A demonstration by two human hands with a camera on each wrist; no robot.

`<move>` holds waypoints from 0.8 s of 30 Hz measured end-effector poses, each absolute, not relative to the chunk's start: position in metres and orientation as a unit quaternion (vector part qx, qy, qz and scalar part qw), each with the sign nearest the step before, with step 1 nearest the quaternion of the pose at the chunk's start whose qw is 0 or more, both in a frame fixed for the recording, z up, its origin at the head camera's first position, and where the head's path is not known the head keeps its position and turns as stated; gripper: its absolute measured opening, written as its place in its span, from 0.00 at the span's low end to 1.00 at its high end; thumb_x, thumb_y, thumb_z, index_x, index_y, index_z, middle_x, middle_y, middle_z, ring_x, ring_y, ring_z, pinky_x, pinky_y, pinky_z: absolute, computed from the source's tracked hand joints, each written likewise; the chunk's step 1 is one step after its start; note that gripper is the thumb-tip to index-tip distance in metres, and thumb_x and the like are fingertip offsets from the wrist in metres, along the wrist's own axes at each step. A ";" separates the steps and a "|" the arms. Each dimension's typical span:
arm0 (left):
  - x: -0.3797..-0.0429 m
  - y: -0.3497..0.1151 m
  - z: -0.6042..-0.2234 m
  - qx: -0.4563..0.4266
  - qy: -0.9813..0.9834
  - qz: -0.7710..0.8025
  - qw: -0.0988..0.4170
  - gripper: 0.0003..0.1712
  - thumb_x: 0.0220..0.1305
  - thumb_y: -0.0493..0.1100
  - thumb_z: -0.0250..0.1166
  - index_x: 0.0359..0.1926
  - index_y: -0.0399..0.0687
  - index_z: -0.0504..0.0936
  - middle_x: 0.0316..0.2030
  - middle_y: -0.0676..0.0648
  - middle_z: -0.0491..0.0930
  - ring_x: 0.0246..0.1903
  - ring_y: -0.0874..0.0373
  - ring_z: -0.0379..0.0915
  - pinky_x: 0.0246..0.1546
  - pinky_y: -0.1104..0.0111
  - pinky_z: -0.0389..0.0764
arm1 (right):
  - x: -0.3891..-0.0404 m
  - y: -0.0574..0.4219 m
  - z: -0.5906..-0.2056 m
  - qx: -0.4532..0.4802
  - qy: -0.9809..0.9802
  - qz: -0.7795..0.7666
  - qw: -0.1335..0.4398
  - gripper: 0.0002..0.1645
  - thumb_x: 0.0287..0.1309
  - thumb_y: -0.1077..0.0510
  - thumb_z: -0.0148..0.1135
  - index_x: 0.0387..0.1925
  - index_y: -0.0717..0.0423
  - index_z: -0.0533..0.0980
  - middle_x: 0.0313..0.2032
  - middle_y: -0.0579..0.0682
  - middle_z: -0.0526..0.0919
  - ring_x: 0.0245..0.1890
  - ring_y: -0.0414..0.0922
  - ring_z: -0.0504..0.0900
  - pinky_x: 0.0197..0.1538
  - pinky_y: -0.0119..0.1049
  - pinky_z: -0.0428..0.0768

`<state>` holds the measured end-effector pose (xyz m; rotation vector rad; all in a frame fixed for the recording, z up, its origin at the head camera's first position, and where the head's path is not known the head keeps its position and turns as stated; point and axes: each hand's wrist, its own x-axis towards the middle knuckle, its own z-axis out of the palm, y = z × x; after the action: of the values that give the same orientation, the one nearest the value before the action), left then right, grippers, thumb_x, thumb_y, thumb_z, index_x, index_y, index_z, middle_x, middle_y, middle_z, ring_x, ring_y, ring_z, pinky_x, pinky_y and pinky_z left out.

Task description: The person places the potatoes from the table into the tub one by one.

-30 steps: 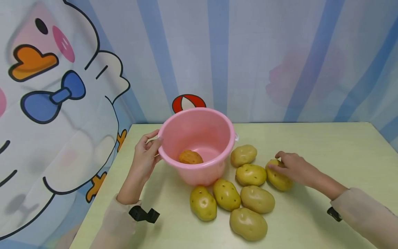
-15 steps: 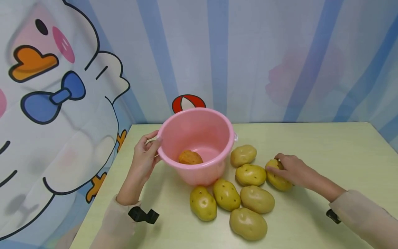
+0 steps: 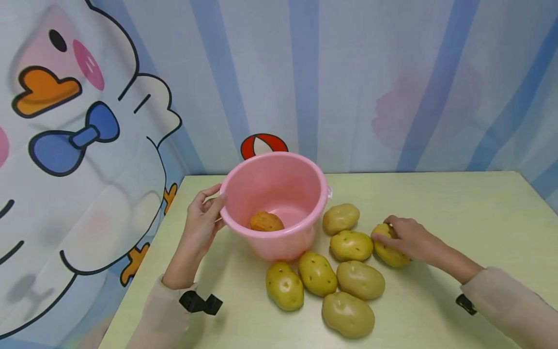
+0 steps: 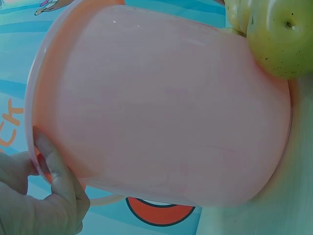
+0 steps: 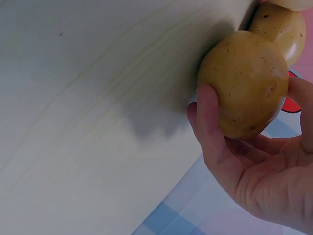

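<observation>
A pink bucket (image 3: 279, 242) stands on the table, with one orange-brown potato (image 3: 267, 221) lying inside. My left hand (image 3: 201, 220) pinches the bucket's left rim between thumb and fingers; the left wrist view shows the fingers on the outer wall under the rim. On the right, my right hand (image 3: 414, 237) grips a yellow potato (image 3: 390, 249), the rightmost of the group. In the right wrist view thumb and fingers curl round this potato (image 5: 244, 83), and it rests at the table surface.
Several other potatoes lie right and in front of the bucket, among them a pale potato (image 3: 341, 218) near its side and another pale potato (image 3: 348, 315) nearest me. Behind the table (image 3: 457, 203) hangs a striped cartoon backdrop (image 3: 348, 87).
Over the last second my right fingers have settled closer round the rightmost potato. The left hand, the bucket and the other potatoes keep their places.
</observation>
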<state>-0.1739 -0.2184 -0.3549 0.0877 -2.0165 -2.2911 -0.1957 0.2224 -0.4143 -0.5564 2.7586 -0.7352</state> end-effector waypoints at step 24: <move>-0.176 -0.217 -0.355 0.031 -0.661 -0.749 0.040 0.25 0.75 0.40 0.57 0.69 0.40 0.64 0.45 0.41 0.77 0.40 0.55 0.82 0.43 0.67 0.85 | -0.197 0.226 -0.416 -0.202 0.941 -0.251 0.104 0.38 0.67 0.42 0.61 0.54 0.77 0.71 0.32 0.53 0.81 0.26 0.42 0.74 0.31 0.38 0.76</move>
<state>-0.1759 -0.2170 -0.3553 0.0937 -2.0241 -2.2951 -0.1975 0.2261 -0.4161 -0.5950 2.7743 -0.7398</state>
